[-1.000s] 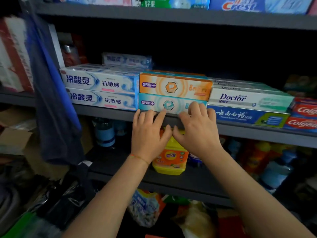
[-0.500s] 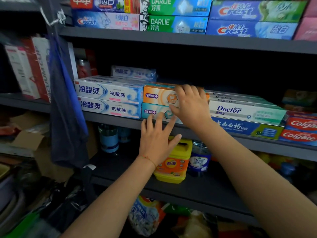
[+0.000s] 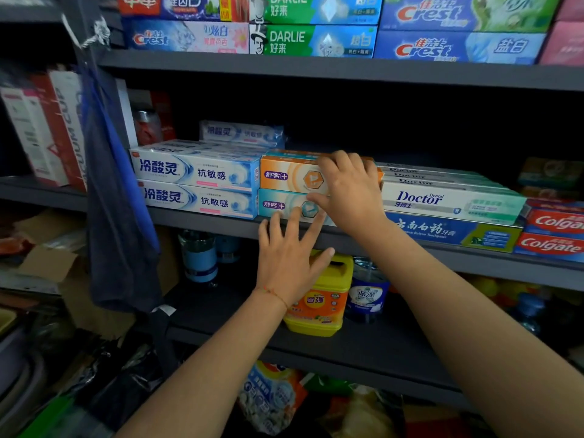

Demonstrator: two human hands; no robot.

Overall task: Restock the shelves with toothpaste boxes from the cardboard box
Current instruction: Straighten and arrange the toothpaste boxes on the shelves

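Note:
An orange toothpaste box point(image 3: 290, 176) lies on a teal toothpaste box point(image 3: 281, 204) at the middle of the grey shelf point(image 3: 474, 260). My right hand point(image 3: 350, 192) covers the orange box's right half, fingers curled over its top edge and thumb at its lower edge. My left hand point(image 3: 290, 257) is flat with straight spread fingers, its fingertips against the teal box's lower front at the shelf lip. White-blue toothpaste boxes point(image 3: 196, 184) stand stacked directly to the left, touching the pair. Doctor boxes point(image 3: 448, 200) are stacked to the right.
The upper shelf point(image 3: 316, 69) carries Crest and Darlie boxes. Colgate boxes point(image 3: 553, 235) sit at the far right. A blue cloth point(image 3: 120, 222) hangs at the left upright. A yellow jar point(image 3: 322, 305) and bottles stand on the shelf below. Open cardboard point(image 3: 47, 263) lies lower left.
My right hand has risen from the teal box's front up onto the orange box. My left hand has stayed at the shelf lip, and my view has tilted upward.

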